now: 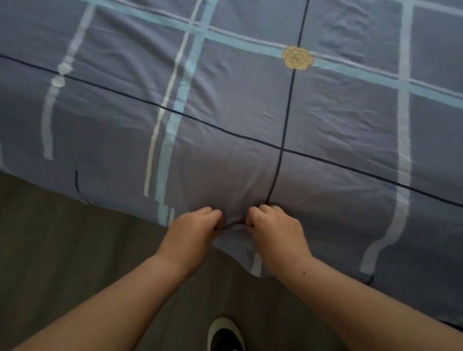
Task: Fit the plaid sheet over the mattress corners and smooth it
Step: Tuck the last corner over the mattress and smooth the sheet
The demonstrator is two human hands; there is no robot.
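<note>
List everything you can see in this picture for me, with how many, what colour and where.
plaid sheet: one, blue-grey with light blue, white and dark lines, spread over the bed across the upper and right part of the view, wrinkled, its near edge bunched where it is gripped
flower motif: one, yellow, printed on the sheet, upper right of centre
floor: grey-brown, lower left and bottom
shoe: one, black and white, on the floor at the bottom centre
left hand: one, bare, at the bed's near edge, closed on the sheet's edge
right hand: one, bare, just beside the left, also closed on the sheet's edge
</note>
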